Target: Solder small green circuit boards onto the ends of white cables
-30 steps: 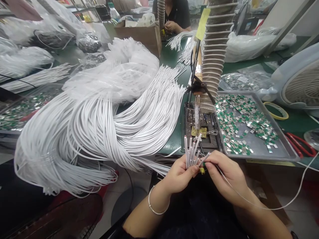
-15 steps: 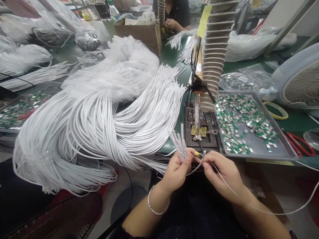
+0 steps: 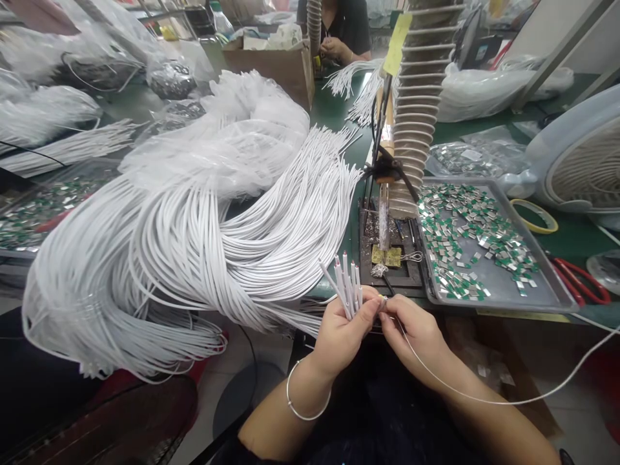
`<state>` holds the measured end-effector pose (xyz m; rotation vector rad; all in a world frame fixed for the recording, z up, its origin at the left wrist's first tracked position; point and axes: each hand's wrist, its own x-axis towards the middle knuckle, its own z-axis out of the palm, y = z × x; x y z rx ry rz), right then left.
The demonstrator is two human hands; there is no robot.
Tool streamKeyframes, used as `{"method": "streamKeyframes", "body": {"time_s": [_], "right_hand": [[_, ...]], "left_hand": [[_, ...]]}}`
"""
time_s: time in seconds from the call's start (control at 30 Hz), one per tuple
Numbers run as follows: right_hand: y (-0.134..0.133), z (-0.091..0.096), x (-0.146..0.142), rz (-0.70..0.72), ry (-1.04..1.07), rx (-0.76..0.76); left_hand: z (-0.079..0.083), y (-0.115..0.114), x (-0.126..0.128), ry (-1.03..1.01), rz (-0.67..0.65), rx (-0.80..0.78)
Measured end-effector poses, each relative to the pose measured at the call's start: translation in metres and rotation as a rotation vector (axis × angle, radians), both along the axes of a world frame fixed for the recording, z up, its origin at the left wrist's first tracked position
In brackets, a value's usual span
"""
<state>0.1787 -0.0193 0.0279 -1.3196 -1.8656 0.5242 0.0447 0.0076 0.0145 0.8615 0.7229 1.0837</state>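
My left hand (image 3: 347, 332) is closed round a short bundle of white cables (image 3: 346, 281), whose cut ends point up. My right hand (image 3: 411, 326) is closed in a pinch, its fingertips meeting those of my left. A thin solder wire (image 3: 453, 389) runs from that pinch over the back of my right hand and away to the right. Something small and yellowish shows between the fingertips, too covered to make out. Just beyond my hands, a soldering iron (image 3: 384, 216) stands tip down over a dark stand (image 3: 411, 282) with a yellow sponge (image 3: 393, 256).
A large heap of white cables (image 3: 194, 239), partly in clear plastic, fills the left. On the right are a grey tray (image 3: 504, 298) of small green-and-silver boards, red-handled scissors (image 3: 588, 284), a tape roll (image 3: 535, 216) and a fan (image 3: 581, 155). A ribbed hose (image 3: 421, 110) hangs behind the iron. Another person (image 3: 339, 39) sits opposite.
My right hand has moved left, up to my left fingertips. The cable end that curved up between my hands is now hidden. The bundle in my left hand has turned slightly.
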Motion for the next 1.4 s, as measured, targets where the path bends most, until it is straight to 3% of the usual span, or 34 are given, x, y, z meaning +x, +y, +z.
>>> {"method": "streamKeyframes", "body": {"time_s": [0.13,0.37,0.7,0.93,1.2,1.4], "right_hand": [[0.000,0.000,-0.001,0.012,-0.012,0.029],[-0.009,-0.003,0.002,0.019,-0.050,0.041],[0.005,0.000,0.021,-0.252,-0.152,0.224],[0.009,0.003,0.016,-0.273,-0.034,0.160],[0.016,0.009,0.009,-0.264,0.080,0.142],[0.016,0.007,0.002,-0.251,0.184,0.087]], "left_hand": [[0.007,-0.001,-0.002,0.079,-0.005,0.128],[0.002,0.000,-0.001,0.081,0.003,-0.103],[0.000,0.001,-0.002,0.188,0.027,-0.073],[0.001,0.004,0.002,0.137,-0.067,-0.129],[0.006,0.009,0.009,0.122,0.040,-0.147],[0.010,0.011,0.010,0.125,0.027,-0.096]]}}
